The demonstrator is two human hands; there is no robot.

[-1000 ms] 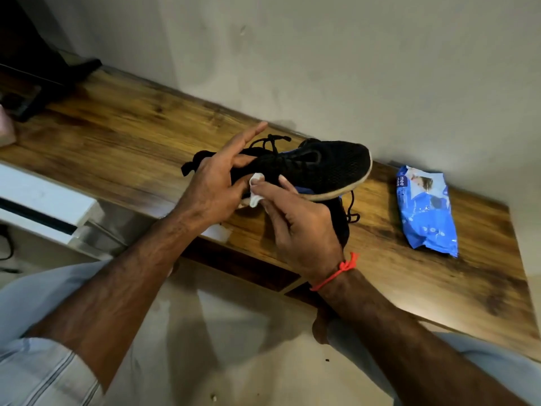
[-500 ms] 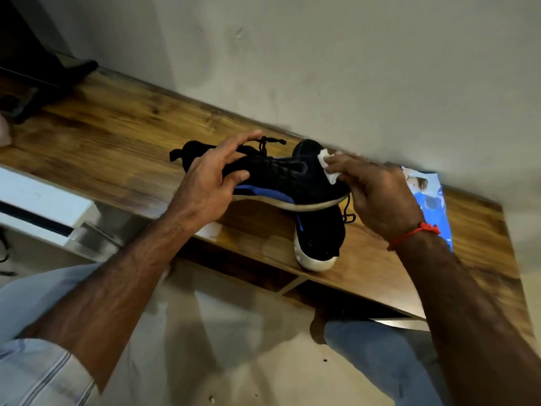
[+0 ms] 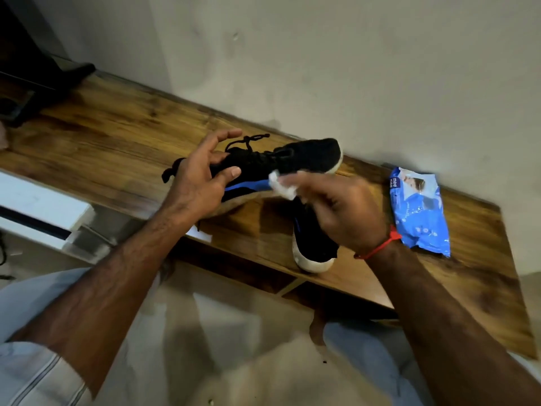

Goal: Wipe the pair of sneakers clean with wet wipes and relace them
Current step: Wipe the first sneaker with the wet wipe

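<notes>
The head camera looks down on a person's two bare forearms reaching over a long wooden shelf (image 3: 123, 142) set against a pale wall (image 3: 351, 68).

The left hand (image 3: 202, 183) grips a black sneaker (image 3: 292, 159) at its heel end, the thumb curled against the side and the index finger lifted straight above the shoe. The sneaker is held just above the shelf, lying roughly level, with its toe pointing right toward the wall. It has a pale sole and a blue stripe along the side. Its black laces (image 3: 248, 142) sit in a loose knot on top, their ends sticking up.

The right hand (image 3: 339, 212) pinches a small crumpled white wet wipe (image 3: 281, 186) in its fingertips and presses it against the side of the held sneaker, near the blue stripe. The fingers are blurred. A thin red thread (image 3: 380, 244) circles the right wrist.

The second sneaker (image 3: 313, 244), also black with a white toe cap, rests on the shelf below the right hand, its toe at the front edge nearest the viewer. The hand hides part of it.

A blue pack of wet wipes (image 3: 418, 212) lies flat on the shelf to the right, near the wall, apart from both shoes. The letters "mee" can be read at its upper left corner; the rest of the print is too small to read.
</notes>
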